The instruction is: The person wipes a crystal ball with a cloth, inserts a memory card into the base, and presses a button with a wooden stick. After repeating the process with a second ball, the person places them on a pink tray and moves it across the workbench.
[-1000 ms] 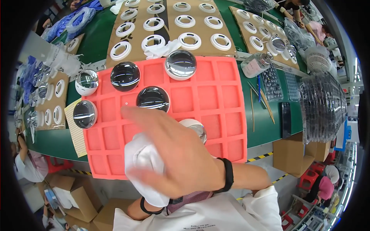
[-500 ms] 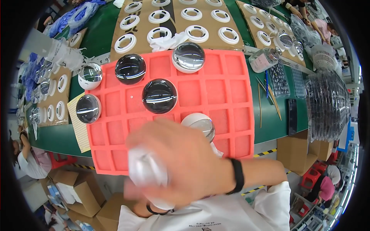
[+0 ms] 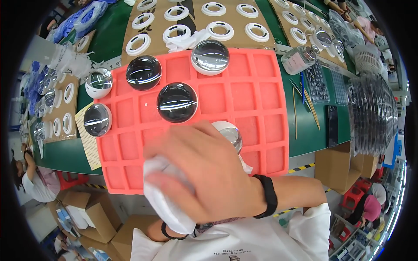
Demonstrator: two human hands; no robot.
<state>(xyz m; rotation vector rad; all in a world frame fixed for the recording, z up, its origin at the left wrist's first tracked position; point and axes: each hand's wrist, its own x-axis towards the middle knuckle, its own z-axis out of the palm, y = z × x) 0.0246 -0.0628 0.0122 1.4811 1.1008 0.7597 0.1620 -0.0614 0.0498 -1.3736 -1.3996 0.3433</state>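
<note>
My right hand (image 3: pixel 209 174) is in front of my chest, its blurred fingers curled over a white cloth (image 3: pixel 167 206). The cloth hangs down toward my left wrist (image 3: pixel 159 230), which wears a dark band. My left hand is hidden behind the cloth and my right hand, as is anything beneath the cloth. Just beyond, a red foam tray (image 3: pixel 250 95) carries a black glossy dome (image 3: pixel 177 102), another black dome (image 3: pixel 143 72), a clear dome on a white base (image 3: pixel 210 57) and a clear dome with a white rim (image 3: pixel 230 135), partly covered by my right hand.
Two more domes, one clear (image 3: pixel 99 81) and one dark (image 3: pixel 97 119), sit at the tray's left edge. Behind lies cardboard (image 3: pixel 196 39) with several white rings. A glass jar (image 3: pixel 298 61), thin sticks (image 3: pixel 311 108), a phone (image 3: pixel 332 126) and stacked plastic trays (image 3: pixel 372 115) are at right.
My right hand has moved slightly up and right, and more of the white cloth now hangs below its fingers. The tray and domes appear slightly higher in the picture.
</note>
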